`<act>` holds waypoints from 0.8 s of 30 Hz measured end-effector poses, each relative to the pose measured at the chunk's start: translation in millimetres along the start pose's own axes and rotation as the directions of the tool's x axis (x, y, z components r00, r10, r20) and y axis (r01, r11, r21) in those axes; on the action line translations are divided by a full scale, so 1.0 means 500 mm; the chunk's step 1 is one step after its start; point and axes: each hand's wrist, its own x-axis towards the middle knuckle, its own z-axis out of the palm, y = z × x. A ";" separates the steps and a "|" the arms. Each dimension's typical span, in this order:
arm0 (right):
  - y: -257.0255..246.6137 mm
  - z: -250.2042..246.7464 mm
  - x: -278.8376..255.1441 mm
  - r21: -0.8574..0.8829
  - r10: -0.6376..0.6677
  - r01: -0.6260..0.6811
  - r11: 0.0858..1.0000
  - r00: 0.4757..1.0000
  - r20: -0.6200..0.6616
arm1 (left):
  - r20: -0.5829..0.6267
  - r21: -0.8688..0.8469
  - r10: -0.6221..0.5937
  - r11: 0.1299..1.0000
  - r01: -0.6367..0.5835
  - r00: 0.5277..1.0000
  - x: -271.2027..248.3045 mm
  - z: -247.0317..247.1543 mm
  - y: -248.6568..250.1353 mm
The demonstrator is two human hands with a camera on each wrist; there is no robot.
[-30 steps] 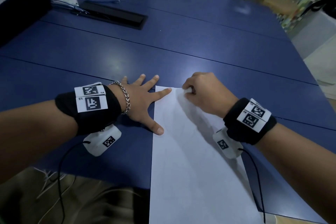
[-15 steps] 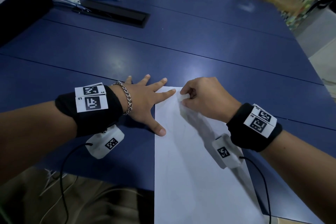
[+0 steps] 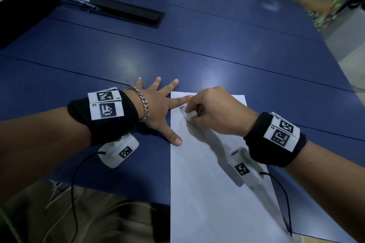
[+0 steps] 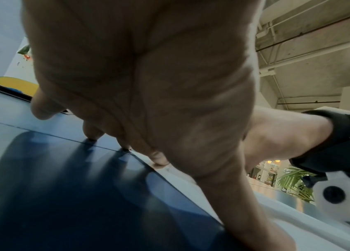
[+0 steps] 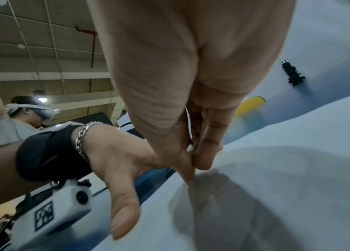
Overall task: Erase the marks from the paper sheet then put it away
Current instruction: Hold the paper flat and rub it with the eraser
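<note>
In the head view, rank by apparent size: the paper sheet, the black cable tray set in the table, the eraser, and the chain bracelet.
1. paper sheet, largest by far
2. black cable tray, though it lies farther off, so it looks smaller than it is
3. chain bracelet
4. eraser, mostly hidden in the right hand

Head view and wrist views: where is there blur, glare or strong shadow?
Head view: soft glare patches on the blue table, the right hand casts a shadow along the paper sheet, far right corner smeared. Left wrist view: left hand close and soft, finger shadows below. Right wrist view: dark shadow under the pinching fingers.
</note>
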 end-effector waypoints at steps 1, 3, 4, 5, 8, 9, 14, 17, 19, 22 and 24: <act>0.007 -0.003 0.006 0.002 0.019 -0.019 1.000 1.000 -0.017 | 0.000 -0.001 0.002 1.000 -0.002 1.000 -0.001 0.000 -0.001; 0.022 -0.008 0.014 0.011 0.081 -0.081 0.997 0.994 -0.078 | -0.003 -0.005 0.012 1.000 -0.012 1.000 -0.001 -0.001 0.000; 0.024 -0.007 0.014 0.015 0.099 -0.098 0.995 0.990 -0.100 | -0.004 -0.006 0.014 1.000 -0.014 1.000 -0.002 -0.001 0.000; 0.020 -0.006 0.011 0.017 0.097 -0.096 0.995 0.989 -0.108 | -0.003 -0.006 0.012 1.000 -0.012 1.000 -0.002 -0.001 0.000; -0.003 -0.002 -0.006 0.019 0.025 -0.024 1.000 0.999 -0.026 | 0.006 -0.004 0.005 1.000 -0.005 1.000 -0.002 -0.001 0.001; -0.004 -0.004 -0.007 0.013 0.018 -0.018 1.000 1.000 -0.003 | 0.008 -0.003 0.004 1.000 -0.004 1.000 -0.001 -0.001 0.001; 0.022 -0.009 0.010 -0.002 0.102 -0.103 0.995 0.988 -0.117 | 0.010 -0.002 0.010 1.000 -0.010 1.000 0.000 -0.002 0.001; 0.003 0.000 -0.005 0.006 0.024 -0.024 1.000 0.999 -0.030 | 0.011 -0.002 0.007 1.000 -0.007 1.000 -0.001 -0.001 0.000; 0.004 -0.004 -0.006 0.007 0.023 -0.023 1.000 1.000 -0.002 | 0.008 -0.004 0.009 1.000 -0.009 1.000 0.000 -0.001 -0.001; 0.028 -0.010 0.008 0.009 0.093 -0.092 0.996 0.992 -0.088 | 0.002 -0.012 0.017 1.000 -0.017 1.000 0.000 -0.001 0.000; 0.035 -0.005 0.011 0.000 0.109 -0.110 0.994 0.988 -0.112 | -0.009 -0.020 0.008 1.000 -0.008 1.000 -0.002 0.000 -0.001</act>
